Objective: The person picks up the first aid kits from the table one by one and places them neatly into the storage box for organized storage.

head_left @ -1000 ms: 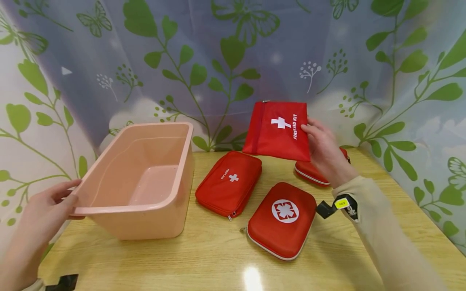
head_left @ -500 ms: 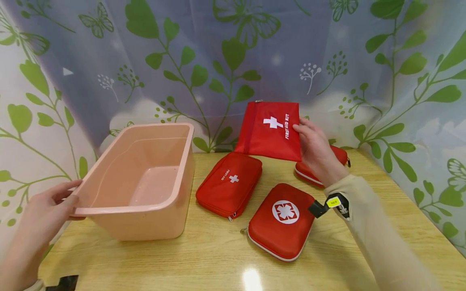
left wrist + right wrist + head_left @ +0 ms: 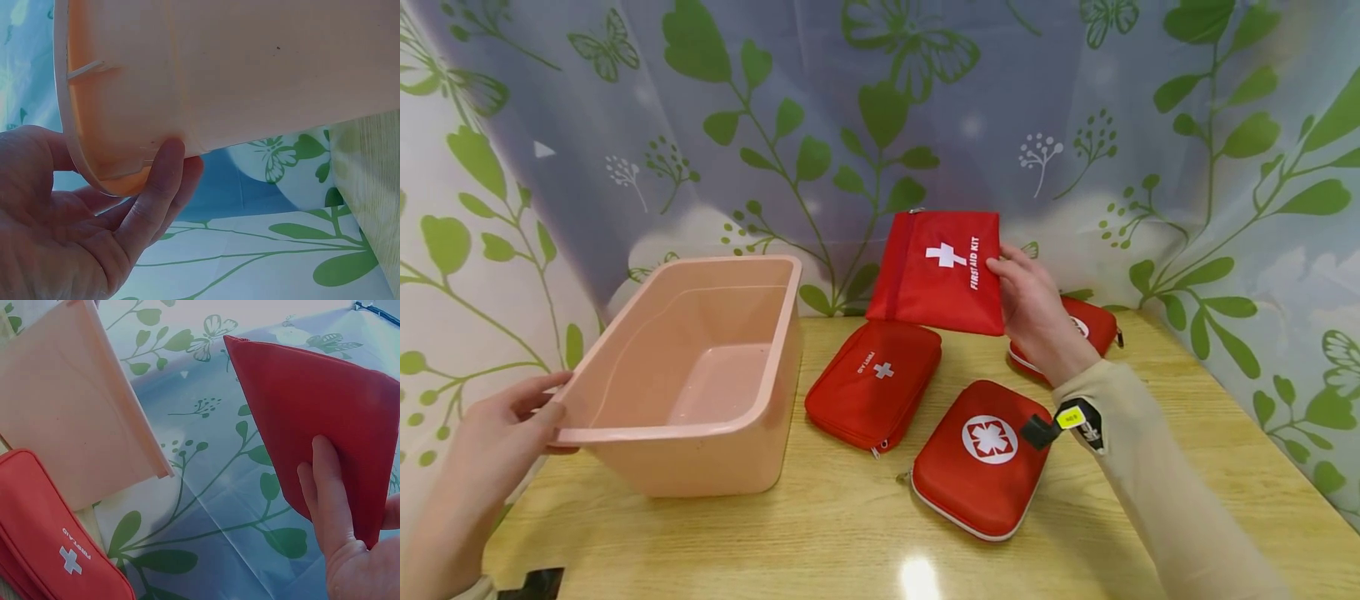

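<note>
My right hand (image 3: 1037, 304) pinches the right edge of a flat red first aid pouch (image 3: 940, 279), printed with a white cross, and holds it up above the table. In the right wrist view the pouch's plain back (image 3: 331, 425) shows, with fingers (image 3: 331, 494) spread along it. At the left, my left hand (image 3: 497, 442) grips the near-left corner of a pink plastic tub (image 3: 700, 454). The left wrist view has the thumb over the tub's rim (image 3: 62, 106) and the fingers (image 3: 153, 200) beneath it. The tub's visible inside is bare.
A red soft first aid case (image 3: 872, 383) lies beside the tub, partly below the pouch. Nearer stands a red hard-shell case (image 3: 981, 462) with a white round emblem. Another red case (image 3: 1093, 325) is partly hidden behind my right wrist. A patterned curtain (image 3: 970, 108) hangs behind the wooden table (image 3: 820, 550).
My right hand has carried the red pouch to the left, towards the tub, uncovering more of the far-right case. The left hand stays on the tub's corner.
</note>
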### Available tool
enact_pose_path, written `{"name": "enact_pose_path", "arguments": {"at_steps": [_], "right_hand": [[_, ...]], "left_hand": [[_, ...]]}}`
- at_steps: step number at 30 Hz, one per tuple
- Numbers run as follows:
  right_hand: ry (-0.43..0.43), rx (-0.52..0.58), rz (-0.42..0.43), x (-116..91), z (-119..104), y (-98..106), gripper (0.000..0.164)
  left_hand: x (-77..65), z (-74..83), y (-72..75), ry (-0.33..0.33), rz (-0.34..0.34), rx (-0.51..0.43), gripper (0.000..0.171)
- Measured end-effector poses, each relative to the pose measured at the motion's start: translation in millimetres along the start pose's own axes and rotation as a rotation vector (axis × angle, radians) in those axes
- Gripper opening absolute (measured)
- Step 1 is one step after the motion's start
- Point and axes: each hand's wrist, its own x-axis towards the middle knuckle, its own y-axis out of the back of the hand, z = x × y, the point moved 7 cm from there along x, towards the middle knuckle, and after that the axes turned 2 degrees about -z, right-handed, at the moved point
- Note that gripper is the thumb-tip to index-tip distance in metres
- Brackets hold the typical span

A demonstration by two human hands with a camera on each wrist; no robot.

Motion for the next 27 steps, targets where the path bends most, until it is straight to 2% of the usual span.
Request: {"name": "enact_pose_path", "arguments": {"at_steps": [8,19,27], "right_hand": [[-0.014,0.045,-0.006,3.0,3.8,-5.9,0.053],[-0.015,0.086,-0.022,8.0,10.6,-13.7,0.049],[-0.008,0.099,-0.044,10.0,15.1,-18.1,0.038]], "left_hand": [[-0.1,-0.4,-0.2,0.003,-0.010,0.005,0.049],[0.1,0.4,0.5,-0.015,0.020,0.014,0.047],[-1.5,0.5,-0.4,-0.010,0.007,0.029,0.048]]}}
